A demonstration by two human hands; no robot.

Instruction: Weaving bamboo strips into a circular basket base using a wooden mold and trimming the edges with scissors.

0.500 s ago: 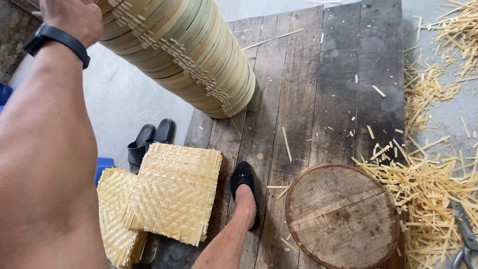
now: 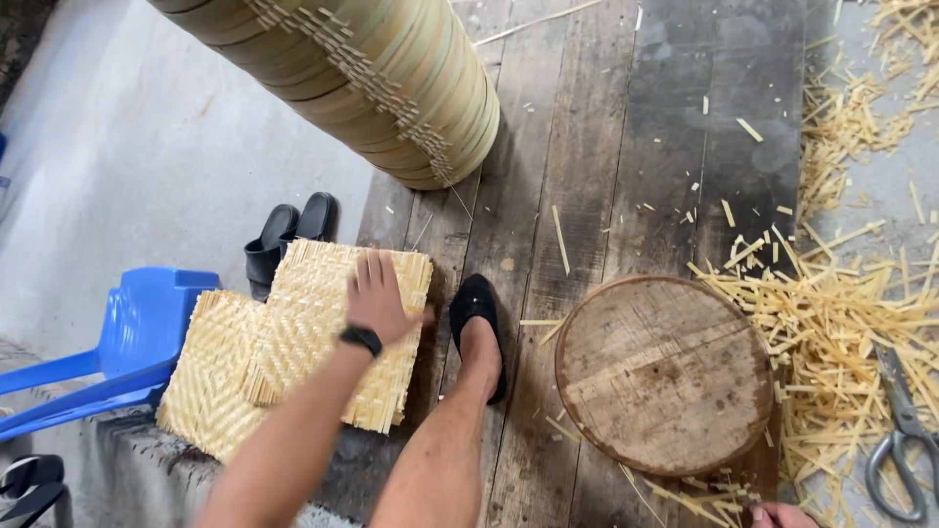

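Observation:
My left hand (image 2: 377,298), a black watch on its wrist, lies flat with fingers spread on the upper of two square woven bamboo mats (image 2: 323,328). The thumb sits at the mat's right edge. That mat overlaps the lower mat (image 2: 205,376) on the edge of the dark wooden platform (image 2: 597,147). Only a sliver of my right hand (image 2: 780,514) shows at the bottom edge, near a round wooden block (image 2: 665,372); what it does is hidden. My foot in a black shoe (image 2: 477,328) stands between the mats and the block.
A tall leaning stack of round bamboo rims (image 2: 391,78) stands at the back. Bamboo strips and offcuts (image 2: 841,323) litter the right side, with metal scissors (image 2: 900,430) among them. A blue plastic chair (image 2: 117,342) and black sandals (image 2: 289,235) are on the left.
My left hand has come down from the top of the stack of rims onto the upper woven mat. The view has shifted left, showing the blue chair.

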